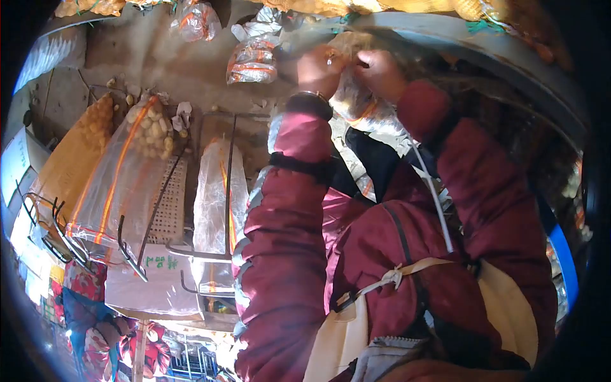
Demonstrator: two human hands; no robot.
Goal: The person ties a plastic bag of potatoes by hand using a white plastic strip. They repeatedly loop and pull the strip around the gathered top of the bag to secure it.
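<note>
My left hand point(320, 70) and my right hand point(383, 73) are close together at the top centre, both with fingers closed. Between and below them hangs a clear plastic bag point(361, 105) with an orange stripe, and both hands grip its upper part. What the bag contains is hard to make out. Just left of my left hand lies another clear bag point(253, 58) with orange stripes, crumpled or bunched up. A similar bundled bag point(198, 22) is farther left, at the top edge.
At left, a long clear bag point(149, 134) with pale, rounded lumps and an orange mesh bag point(86, 137) hang by metal rods point(130, 254). A narrower clear bag point(216, 191) is beside them. A cardboard box point(153, 283) stands below. People in patterned clothes point(105, 334) are at lower left.
</note>
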